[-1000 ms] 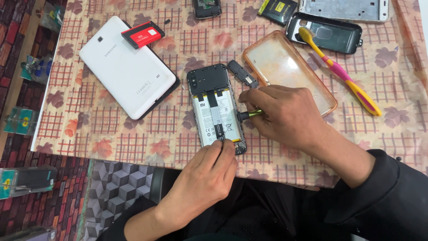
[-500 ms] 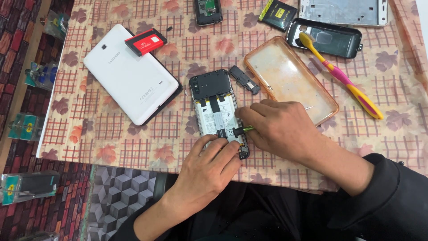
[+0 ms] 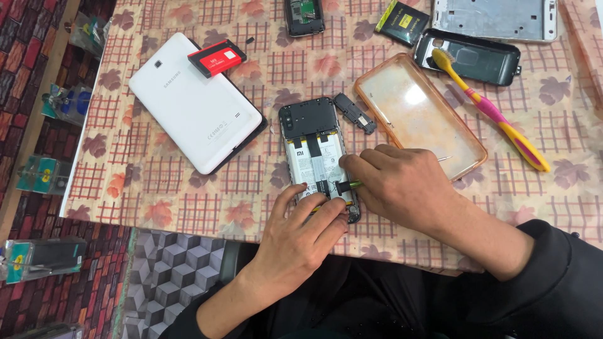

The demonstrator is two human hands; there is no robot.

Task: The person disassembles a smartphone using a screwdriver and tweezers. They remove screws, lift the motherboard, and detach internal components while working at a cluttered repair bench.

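Your opened smartphone (image 3: 319, 157) lies back-up on the surface (image 3: 157, 188), its long axis running away from you with a slight lean, the dark camera end pointing to the far edge and the bottom end toward your body. The back cover is off, so the battery and ribbon cables show.

Your left hand (image 3: 295, 242) rests on the phone's near end; the fingers (image 3: 317, 207) press flat on its lower part, a holding-down touch, not clenched around anything. Your right hand (image 3: 402, 185) sits just right of the phone, its grip clenched on a thin screwdriver (image 3: 347, 184) with a green-yellow shaft. The tool lies roughly crosswise to the phone, its dark tip reaching over the phone's right edge onto the lower part of the battery area, just beyond your left fingertips.

Left of the phone lies a white tablet (image 3: 191, 103), face down, with a red battery (image 3: 217, 58) on its far corner. Just right of the phone's top sits a small black part (image 3: 355, 113). Beyond that lies a clear orange-tinted case (image 3: 418, 113), touching your right hand's far side. Further right of the phone a pink and yellow toothbrush (image 3: 493, 113) lies slantwise, its head on a black back cover (image 3: 477, 59).
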